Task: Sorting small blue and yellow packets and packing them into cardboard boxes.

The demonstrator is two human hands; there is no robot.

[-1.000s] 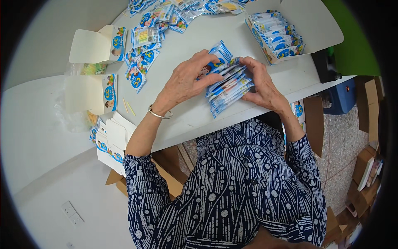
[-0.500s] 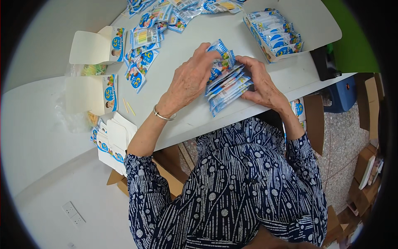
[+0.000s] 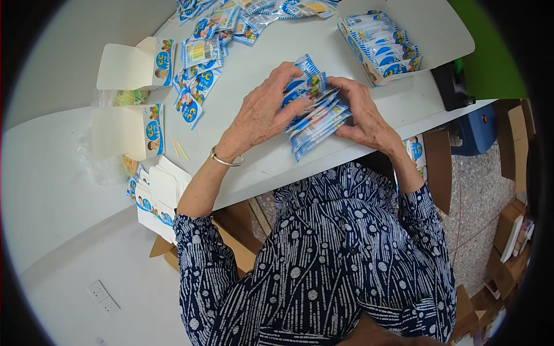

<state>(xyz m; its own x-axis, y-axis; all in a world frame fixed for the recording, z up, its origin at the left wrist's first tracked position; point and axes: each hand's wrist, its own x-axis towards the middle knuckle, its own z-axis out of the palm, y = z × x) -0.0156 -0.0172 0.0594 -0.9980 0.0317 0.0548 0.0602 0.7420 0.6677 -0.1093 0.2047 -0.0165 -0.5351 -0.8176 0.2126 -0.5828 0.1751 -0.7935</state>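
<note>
A row of small blue-and-white plastic sachets (image 3: 317, 130) stands on edge, packed face to face, between my hands near the table's front edge. My right hand (image 3: 366, 118) curves round the row's right end, thumb on the near side and fingers on the far side. At the far left of the row, my left hand (image 3: 259, 112) has its thumb and fingers round the left ends of the farther sachets, which lean apart from the rest. At upper right stands an open white carton (image 3: 381, 78) with several similar sachets lined up inside.
Loose sachets (image 3: 202, 52) lie heaped at the back. Two open white cartons (image 3: 130, 130) stand at left beside a clear plastic bag (image 3: 92, 147). Thin yellowish sticks (image 3: 180, 148) lie near flat folded cartons (image 3: 164, 181). A black object (image 3: 453, 86) is at the right edge.
My left fingers have drawn back slightly to the left, and the thumb now lies across the farther sachets' ends. My right hand has hardly moved.
</note>
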